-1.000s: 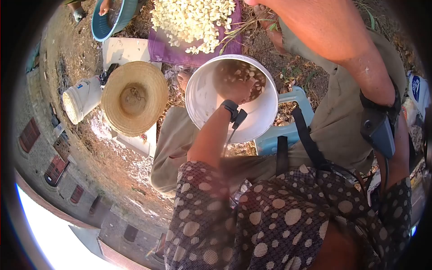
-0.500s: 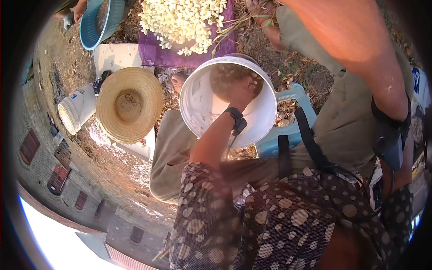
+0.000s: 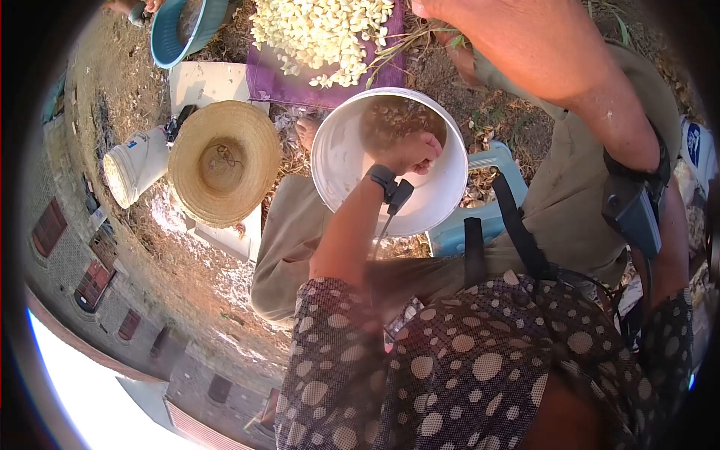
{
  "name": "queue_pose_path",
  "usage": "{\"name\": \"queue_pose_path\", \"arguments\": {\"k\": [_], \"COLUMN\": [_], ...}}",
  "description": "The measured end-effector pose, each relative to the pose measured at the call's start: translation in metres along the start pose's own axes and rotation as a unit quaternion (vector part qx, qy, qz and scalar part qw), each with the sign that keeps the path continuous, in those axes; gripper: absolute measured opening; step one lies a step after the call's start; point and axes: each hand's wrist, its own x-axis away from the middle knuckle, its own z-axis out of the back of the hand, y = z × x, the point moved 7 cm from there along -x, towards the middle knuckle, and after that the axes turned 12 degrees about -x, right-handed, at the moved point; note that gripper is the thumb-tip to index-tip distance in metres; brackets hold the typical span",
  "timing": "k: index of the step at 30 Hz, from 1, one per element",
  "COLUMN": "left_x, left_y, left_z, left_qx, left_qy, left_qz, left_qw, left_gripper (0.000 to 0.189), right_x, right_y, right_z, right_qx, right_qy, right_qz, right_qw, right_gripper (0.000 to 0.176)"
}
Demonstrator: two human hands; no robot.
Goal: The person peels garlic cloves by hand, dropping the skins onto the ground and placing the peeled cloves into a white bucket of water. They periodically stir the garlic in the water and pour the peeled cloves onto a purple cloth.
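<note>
A white bucket (image 3: pixel 337 161) stands tilted between my knees, with murky brownish water (image 3: pixel 401 120) in its far part. My left hand (image 3: pixel 417 152), wearing a dark wrist device (image 3: pixel 382 180), is inside the bucket, near the water's edge. Its fingers are curled closed, and what they hold, if anything, is hidden. My right forearm (image 3: pixel 555 67) stretches to the top edge of the view. Only a sliver of my right hand (image 3: pixel 431 7) shows there, near the purple cloth (image 3: pixel 300 90) bearing a heap of pale, clove-like pieces (image 3: pixel 322 37); its fingers are cut off.
A straw hat (image 3: pixel 223 161) lies on a pale board left of the bucket, beside a white tub (image 3: pixel 135 165). Another person's hand (image 3: pixel 152 5) is near a blue basin (image 3: pixel 169 41). Right of the bucket is a light-blue plastic stool (image 3: pixel 495 161). Dry leaves cover the ground.
My left hand has risen from the water toward the near side of the bucket, fingers now curled. My right forearm has shifted left, bringing part of the hand into view. The view has shifted slightly.
</note>
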Motion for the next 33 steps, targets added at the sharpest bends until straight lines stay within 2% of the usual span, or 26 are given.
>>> {"name": "queue_pose_path", "arguments": {"k": [1,4,6,8,10,11,12,13,15,16,17,19,22,25,26,29,30,33], "left_x": [0.014,0.071,0.1,0.119,0.137,0.145,0.153,0.158,0.168,0.172,0.176,0.181,0.182,0.2,0.208,0.218,0.227,0.243], "left_y": [0.008,0.045,0.054,0.056,0.06,0.062,0.063,0.064,0.065,0.066,0.066,0.066,0.057,0.064,0.064,0.044,0.047,0.074], "left_z": [-0.001,-0.002,-0.001,-0.003,-0.008,-0.011,-0.011,-0.012,-0.015,-0.015,-0.016,-0.016,-0.007,-0.002,-0.006,0.003,0.004,0.023], "left_qx": [0.095,0.203,0.23,0.262,0.31,0.334,0.335,0.345,0.365,0.376,0.378,0.381,0.343,0.365,0.388,0.397,0.382,0.359], "left_qy": [-0.039,-0.073,-0.075,-0.091,-0.058,-0.042,-0.029,-0.01,0.027,0.039,0.049,0.067,0.167,0.151,0.204,0.225,0.293,0.351], "left_qz": [-0.016,-0.078,-0.122,-0.176,-0.214,-0.233,-0.26,-0.278,-0.313,-0.318,-0.327,-0.344,-0.318,-0.376,-0.351,-0.332,-0.28,-0.266], "left_qw": [0.995,0.973,0.963,0.944,0.925,0.912,0.905,0.897,0.876,0.87,0.865,0.855,0.868,0.838,0.827,0.825,0.831,0.823], "left_gripper": [0.018,0.019,0.02,0.028,0.035,0.039,0.052,0.054,0.059,0.06,0.055,0.047,0.032,0.023,0.013,0.011,0.017,0.019], "right_x": [-0.002,-0.004,0.002,0.003,-0.004,-0.004,-0.001,0.002,0.003,0.003,0.004,0.005,-0.001,-0.001,0.001,0.003,0.007,-0.001], "right_y": [0.003,0.007,-0.006,-0.009,-0.006,-0.01,-0.016,-0.023,-0.026,-0.029,-0.032,-0.03,-0.023,-0.016,-0.018,0.001,-0.004,-0.002], "right_z": [0.002,0.003,0.001,0.001,0.002,0.003,0.002,0.002,0.005,0.005,0.004,-0.002,-0.008,-0.024,-0.029,-0.05,-0.049,-0.04], "right_qx": [-0.014,-0.047,-0.06,-0.055,-0.028,-0.028,-0.027,-0.026,-0.046,-0.044,-0.042,-0.013,-0.012,-0.012,-0.007,0.05,0.014,-0.021], "right_qy": [-0.016,-0.03,0.007,0.007,-0.03,-0.025,-0.019,-0.013,-0.046,-0.043,-0.04,0.008,-0.044,-0.06,-0.081,-0.129,-0.123,-0.073], "right_qz": [0.006,-0.014,0.019,0.001,-0.066,-0.024,0.017,0.059,-0.025,-0.022,-0.019,0.078,0.07,0.077,0.069,0.104,0.061,0.102], "right_qw": [1.0,0.998,0.998,0.998,0.997,0.999,0.999,0.998,0.998,0.998,0.998,0.997,0.996,0.995,0.994,0.985,0.99,0.992], "right_gripper": [0.008,0.009,0.011,0.012,0.011,0.011,0.01,0.01,0.009,0.009,0.009,0.01,0.012,0.012,0.011,0.013,0.012,0.011]}}
